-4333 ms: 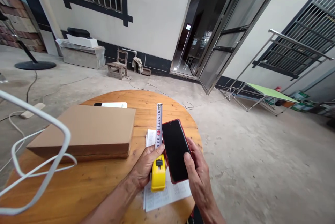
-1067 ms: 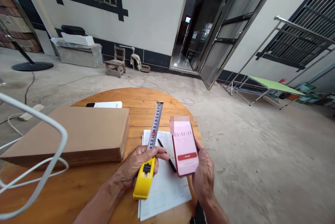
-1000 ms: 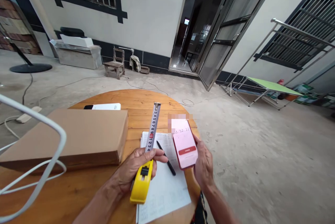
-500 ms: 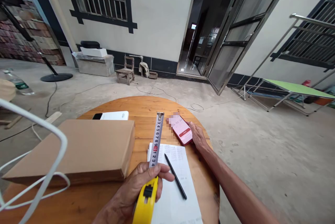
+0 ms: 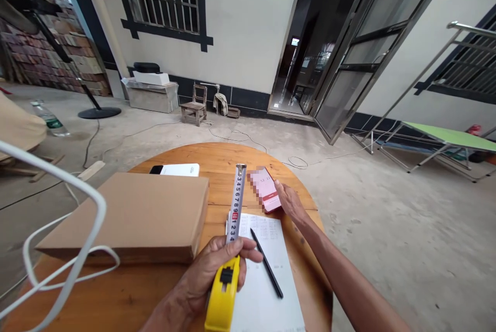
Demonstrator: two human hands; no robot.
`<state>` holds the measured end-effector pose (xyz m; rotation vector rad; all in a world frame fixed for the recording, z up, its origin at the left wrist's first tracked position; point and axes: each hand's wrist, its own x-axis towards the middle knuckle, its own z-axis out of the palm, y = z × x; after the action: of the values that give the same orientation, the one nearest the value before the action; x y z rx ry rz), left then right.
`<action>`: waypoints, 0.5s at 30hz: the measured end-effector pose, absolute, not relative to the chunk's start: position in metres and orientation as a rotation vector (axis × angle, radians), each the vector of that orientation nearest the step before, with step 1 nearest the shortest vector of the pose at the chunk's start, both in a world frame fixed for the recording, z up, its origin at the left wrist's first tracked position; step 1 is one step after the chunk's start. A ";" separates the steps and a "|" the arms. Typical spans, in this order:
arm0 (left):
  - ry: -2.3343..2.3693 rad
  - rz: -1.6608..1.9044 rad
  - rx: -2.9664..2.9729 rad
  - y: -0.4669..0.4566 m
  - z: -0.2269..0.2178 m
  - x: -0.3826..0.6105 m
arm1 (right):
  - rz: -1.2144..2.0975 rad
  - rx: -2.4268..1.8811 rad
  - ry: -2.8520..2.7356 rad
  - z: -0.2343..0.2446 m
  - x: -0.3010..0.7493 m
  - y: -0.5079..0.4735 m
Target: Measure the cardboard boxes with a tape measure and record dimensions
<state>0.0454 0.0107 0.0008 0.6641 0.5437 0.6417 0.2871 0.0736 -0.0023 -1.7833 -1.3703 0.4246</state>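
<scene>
My left hand (image 5: 217, 270) is closed around a yellow tape measure (image 5: 222, 298). A short length of its numbered blade (image 5: 236, 202) is pulled out and points away over the table. Beneath this hand lies a sheet of paper (image 5: 267, 280) with rows of faint writing, and a black pen (image 5: 267, 265) rests slantwise on it. My right hand (image 5: 291, 200) is at the right edge of a red-edged phone (image 5: 271, 197), its fingers curled on that side and partly hidden. The phone has a pink screen with digits and a red button; part is blurred.
A cardboard box (image 5: 132, 213) covers the left of the round wooden table (image 5: 220, 152), with a white device (image 5: 180, 169) behind it. A white cable-like loop (image 5: 98, 208) crosses the near left. Beyond stand a small chair (image 5: 195, 107) and a green folding bed (image 5: 453, 135).
The whole view has shifted slightly, so things sit further right. My right hand reaches a little more over the phone's edge. The left hand keeps hold of the tape measure.
</scene>
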 end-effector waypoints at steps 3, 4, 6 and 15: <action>0.538 0.654 0.664 0.011 0.000 0.045 | 0.435 -1.849 -1.470 0.000 0.286 0.071; 0.538 0.655 0.666 0.011 0.000 0.045 | 0.427 -1.872 -1.490 0.001 0.285 0.070; 0.534 0.654 0.664 0.011 0.000 0.045 | 0.398 -1.924 -1.512 0.003 0.283 0.068; 0.502 0.677 0.634 0.013 0.004 0.045 | 0.300 -2.087 -1.561 0.008 0.269 0.071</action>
<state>0.0448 0.0128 0.0035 0.6336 0.5019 0.6772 0.2688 0.0711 0.0081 -2.0868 -1.5611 0.2996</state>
